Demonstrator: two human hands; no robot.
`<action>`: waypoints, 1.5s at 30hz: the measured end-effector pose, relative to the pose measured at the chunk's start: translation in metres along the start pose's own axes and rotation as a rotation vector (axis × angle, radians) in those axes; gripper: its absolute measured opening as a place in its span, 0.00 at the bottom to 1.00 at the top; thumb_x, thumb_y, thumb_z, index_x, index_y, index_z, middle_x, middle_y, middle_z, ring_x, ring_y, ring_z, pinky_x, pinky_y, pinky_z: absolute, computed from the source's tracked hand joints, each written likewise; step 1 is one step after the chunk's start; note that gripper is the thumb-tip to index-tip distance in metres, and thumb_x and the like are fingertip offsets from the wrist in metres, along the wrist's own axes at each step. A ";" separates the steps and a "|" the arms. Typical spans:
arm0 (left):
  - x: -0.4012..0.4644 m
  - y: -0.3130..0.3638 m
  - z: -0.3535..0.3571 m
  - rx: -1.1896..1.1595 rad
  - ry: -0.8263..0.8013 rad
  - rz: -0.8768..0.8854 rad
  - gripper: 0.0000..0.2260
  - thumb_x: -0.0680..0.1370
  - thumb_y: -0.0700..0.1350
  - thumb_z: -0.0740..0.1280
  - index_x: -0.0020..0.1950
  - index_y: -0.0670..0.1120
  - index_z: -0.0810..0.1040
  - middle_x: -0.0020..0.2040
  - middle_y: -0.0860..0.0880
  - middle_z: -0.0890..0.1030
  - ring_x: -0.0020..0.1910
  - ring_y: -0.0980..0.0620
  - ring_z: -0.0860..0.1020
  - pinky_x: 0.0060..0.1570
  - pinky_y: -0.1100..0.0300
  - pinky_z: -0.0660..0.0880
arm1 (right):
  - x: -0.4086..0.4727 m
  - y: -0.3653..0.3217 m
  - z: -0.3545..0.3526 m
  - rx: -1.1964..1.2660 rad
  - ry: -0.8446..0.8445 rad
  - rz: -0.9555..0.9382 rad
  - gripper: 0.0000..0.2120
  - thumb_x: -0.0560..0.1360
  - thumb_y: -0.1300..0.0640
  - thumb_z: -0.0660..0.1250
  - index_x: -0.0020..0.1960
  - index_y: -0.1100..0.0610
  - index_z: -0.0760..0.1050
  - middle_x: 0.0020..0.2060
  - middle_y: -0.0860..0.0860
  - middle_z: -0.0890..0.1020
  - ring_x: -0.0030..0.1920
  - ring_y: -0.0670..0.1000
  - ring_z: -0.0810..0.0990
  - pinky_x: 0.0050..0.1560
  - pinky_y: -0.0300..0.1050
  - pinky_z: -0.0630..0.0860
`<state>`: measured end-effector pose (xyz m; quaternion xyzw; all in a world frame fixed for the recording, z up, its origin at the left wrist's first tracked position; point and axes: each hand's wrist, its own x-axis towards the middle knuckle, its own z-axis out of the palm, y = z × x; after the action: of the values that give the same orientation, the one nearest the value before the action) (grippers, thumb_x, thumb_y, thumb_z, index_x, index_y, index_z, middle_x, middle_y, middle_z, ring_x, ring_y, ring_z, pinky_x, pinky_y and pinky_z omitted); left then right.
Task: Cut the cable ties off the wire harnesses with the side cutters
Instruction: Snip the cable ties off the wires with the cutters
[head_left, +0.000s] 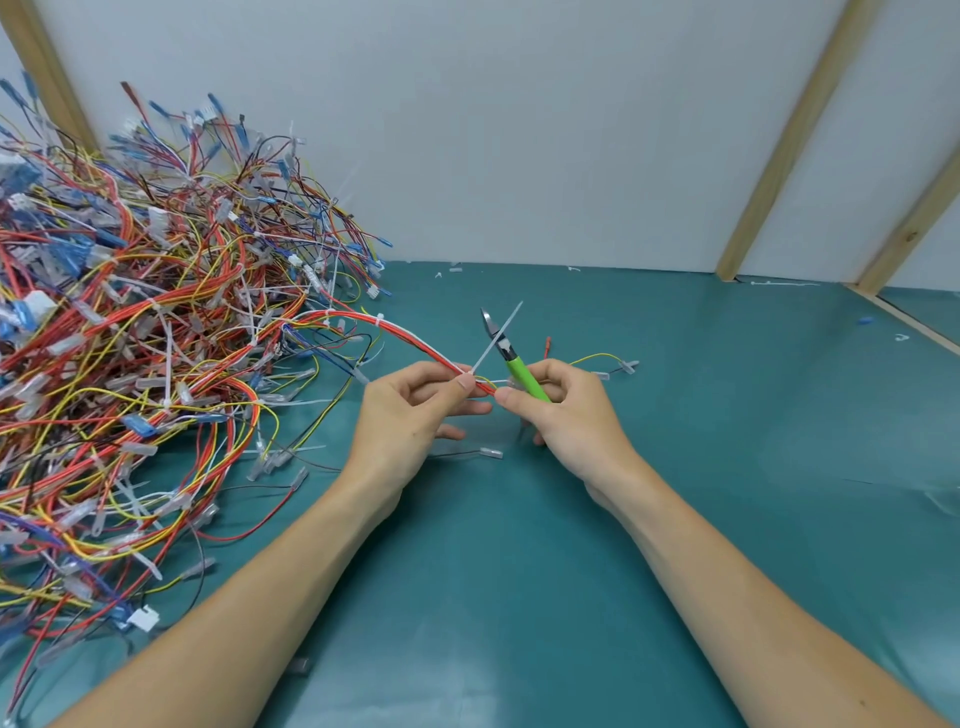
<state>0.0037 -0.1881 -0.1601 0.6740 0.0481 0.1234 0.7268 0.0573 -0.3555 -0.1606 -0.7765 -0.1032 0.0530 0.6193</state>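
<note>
A red, white and yellow wire harness (410, 338) stretches from the pile on the left to the middle of the green mat. My left hand (410, 415) pinches it where a white cable tie (496, 338) sticks up with its long tail pointing up and right. My right hand (571, 415) holds the green-handled side cutters (511, 358), jaws pointing up and away, and its thumb and finger also pinch the harness just right of the tie. A second tie (378, 318) wraps the harness farther left.
A big tangled pile of wire harnesses (130, 338) fills the left side. The green mat (727, 441) spreads to the right, with cut tie scraps (454, 270) along the white back wall. Loose wire ends with clear sleeves (491, 453) lie under my hands.
</note>
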 end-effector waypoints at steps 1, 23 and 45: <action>0.000 -0.001 0.000 -0.002 0.000 0.002 0.07 0.80 0.44 0.70 0.52 0.41 0.81 0.46 0.46 0.87 0.47 0.48 0.86 0.37 0.61 0.81 | 0.000 0.000 -0.001 0.005 -0.001 0.001 0.09 0.75 0.54 0.77 0.50 0.56 0.80 0.35 0.42 0.85 0.33 0.38 0.78 0.43 0.43 0.71; 0.003 0.002 -0.008 -0.118 0.199 -0.027 0.07 0.77 0.47 0.73 0.49 0.43 0.85 0.44 0.47 0.87 0.39 0.51 0.86 0.32 0.64 0.77 | -0.008 -0.022 -0.030 -0.043 -0.016 -0.188 0.22 0.69 0.35 0.71 0.45 0.55 0.82 0.39 0.48 0.85 0.37 0.50 0.81 0.40 0.48 0.78; 0.000 0.004 -0.004 -0.077 0.138 0.027 0.04 0.79 0.47 0.71 0.49 0.47 0.83 0.47 0.49 0.87 0.43 0.49 0.86 0.31 0.62 0.76 | -0.011 -0.014 -0.024 -0.361 -0.059 -0.163 0.17 0.70 0.34 0.73 0.44 0.49 0.82 0.40 0.44 0.85 0.45 0.47 0.83 0.53 0.55 0.80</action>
<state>0.0018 -0.1839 -0.1564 0.6361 0.0843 0.1811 0.7453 0.0500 -0.3780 -0.1419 -0.8623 -0.1916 0.0061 0.4688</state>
